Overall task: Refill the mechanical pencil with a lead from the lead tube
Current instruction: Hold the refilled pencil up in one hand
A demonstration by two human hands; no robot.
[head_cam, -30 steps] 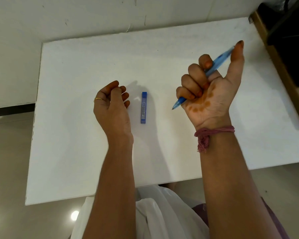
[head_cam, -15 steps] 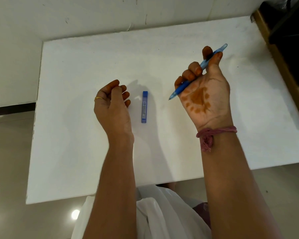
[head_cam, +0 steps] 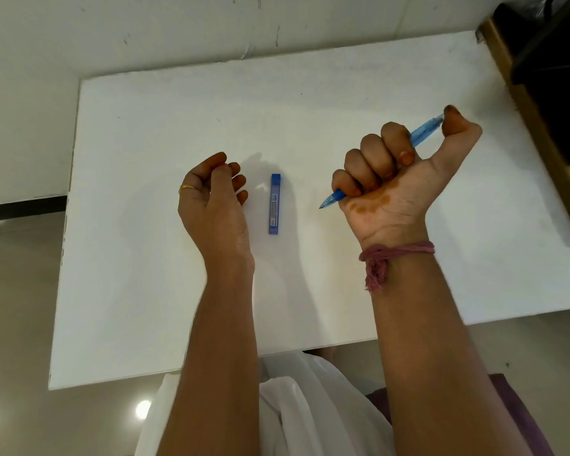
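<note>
A blue mechanical pencil [head_cam: 423, 134] is clenched in my right hand [head_cam: 389, 182], raised above the white table [head_cam: 145, 258]. Its tip points down to the left, and my thumb is bent over its top end. The blue lead tube [head_cam: 275, 204] lies flat on the table between my two hands, lengthwise toward me. My left hand [head_cam: 213, 195] rests on the table just left of the tube with its fingers curled in and nothing visible in them. It does not touch the tube.
A dark wooden piece of furniture [head_cam: 540, 93] stands against the table's right edge. A white wall [head_cam: 178, 28] runs behind the table. White cloth [head_cam: 293, 406] on my lap lies below the near edge.
My right hand has closed back into a fist around the pencil, and the thumb has come down onto its top end. The left hand and the lead tube have stayed put.
</note>
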